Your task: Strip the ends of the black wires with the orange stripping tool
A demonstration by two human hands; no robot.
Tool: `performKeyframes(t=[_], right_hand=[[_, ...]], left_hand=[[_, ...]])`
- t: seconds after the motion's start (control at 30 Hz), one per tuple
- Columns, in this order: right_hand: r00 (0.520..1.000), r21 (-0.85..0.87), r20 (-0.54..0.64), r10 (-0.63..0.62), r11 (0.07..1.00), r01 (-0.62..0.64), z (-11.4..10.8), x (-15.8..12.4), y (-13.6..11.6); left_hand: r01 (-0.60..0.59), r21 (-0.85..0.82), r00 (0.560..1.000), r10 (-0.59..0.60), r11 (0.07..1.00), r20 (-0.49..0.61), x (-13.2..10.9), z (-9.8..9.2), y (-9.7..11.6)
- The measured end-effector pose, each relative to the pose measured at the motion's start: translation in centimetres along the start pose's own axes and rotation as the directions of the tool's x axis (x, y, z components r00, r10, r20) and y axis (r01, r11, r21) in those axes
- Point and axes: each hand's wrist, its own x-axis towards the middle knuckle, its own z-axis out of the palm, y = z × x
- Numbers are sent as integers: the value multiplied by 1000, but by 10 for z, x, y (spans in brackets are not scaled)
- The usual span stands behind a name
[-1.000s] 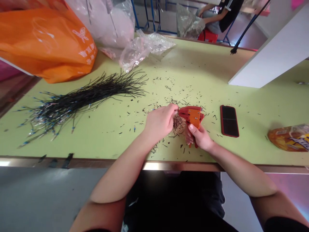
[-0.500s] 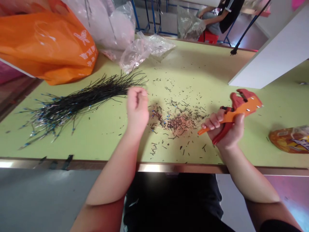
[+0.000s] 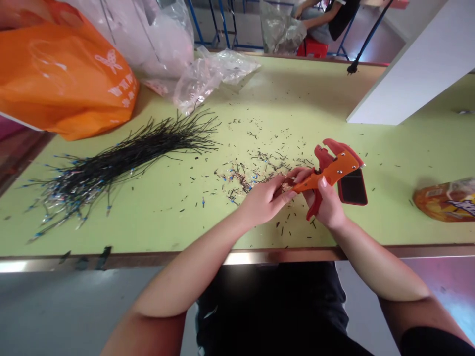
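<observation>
My right hand (image 3: 328, 202) is wrapped round an orange and red wire stripper (image 3: 339, 168), its jaws pointing up and to the right. My left hand (image 3: 265, 200) is closed at the lower end of the tool's orange handle, thumb and fingers against it; anything else inside that hand is hidden. Under both hands lies a scatter of short black wire offcuts (image 3: 241, 180), with copper-coloured strands and a few blue bits. To the left rests a long bundle of black wires (image 3: 141, 146), many with blue and silvery tips at the near-left end.
A dark rectangular object with a red rim (image 3: 352, 188) lies behind the stripper. An orange bag (image 3: 74, 74) and clear plastic bags (image 3: 211, 74) stand back left. A white panel (image 3: 401, 79) rises at right, near an amber packet (image 3: 445, 200). Another person (image 3: 322, 22) sits beyond the table.
My left hand has moved right, from beside the wire bundle to the stripper's handle. My right hand has brought the tool left. The dark red-rimmed object now shows behind it.
</observation>
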Motion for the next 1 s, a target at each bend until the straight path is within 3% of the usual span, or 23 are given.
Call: performKeyframes(t=[0.2, 0.4, 0.53, 0.7, 0.8, 1.0], right_hand=[[992, -30, -120, -39, 999, 35, -6, 4, 4], [974, 173, 149, 172, 965, -197, -4, 4, 3], [949, 211, 222, 224, 939, -271, -3, 2, 13], [975, 142, 80, 208, 966, -218, -4, 1, 18], [983, 53, -3, 182, 982, -181, -10, 2, 15], [964, 33, 75, 256, 965, -258, -16, 1, 12]], left_hand=[[-100, -58, 995, 99, 993, -14, -3, 11, 6], [-94, -78, 992, 87, 993, -87, -3, 15, -3], [-105, -153, 988, 85, 983, -130, -3, 14, -8], [-86, -56, 983, 76, 995, -169, -2, 10, -8], [-57, -5, 967, 54, 998, -248, -4, 3, -7], [-16, 27, 924, 25, 1000, -381, -9, -14, -13]])
